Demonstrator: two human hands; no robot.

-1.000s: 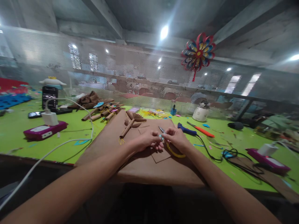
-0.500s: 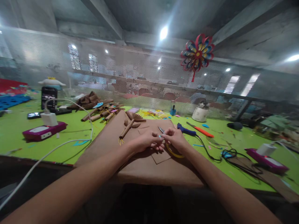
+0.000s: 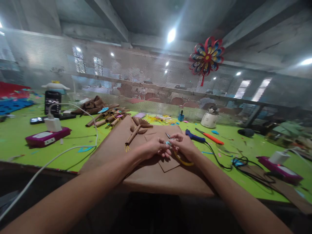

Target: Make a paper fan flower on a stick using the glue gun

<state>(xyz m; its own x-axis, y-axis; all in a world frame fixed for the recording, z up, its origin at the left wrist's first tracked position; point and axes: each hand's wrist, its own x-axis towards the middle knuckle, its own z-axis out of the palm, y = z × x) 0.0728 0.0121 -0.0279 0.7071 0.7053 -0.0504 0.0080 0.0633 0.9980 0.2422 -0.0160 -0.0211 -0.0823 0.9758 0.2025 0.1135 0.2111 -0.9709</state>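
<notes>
Clock positions are taken from the blue piece [image 3: 168, 143]; 12 o'clock points away from the person. Quantity one, the blue piece sits between two hands, above the brown sheet [image 3: 146, 180] on the tabletop [image 3: 75, 138]. Left hand [image 3: 157, 148], at 8 o'clock: fingers pinch the near side of the piece. Right hand [image 3: 181, 144], at 3 o'clock: fingers grip its opposite side. One pair of scissors [image 3: 184, 161] lies under the right hand, yellow handle at 5 o'clock. One fan-topped roll [image 3: 133, 134]: 10 o'clock. One glue gun [image 3: 195, 136] and one orange cutter [image 3: 211, 137]: between 2 and 3 o'clock. Two purple power strips [image 3: 47, 138]: 9 and 3 o'clock.
</notes>
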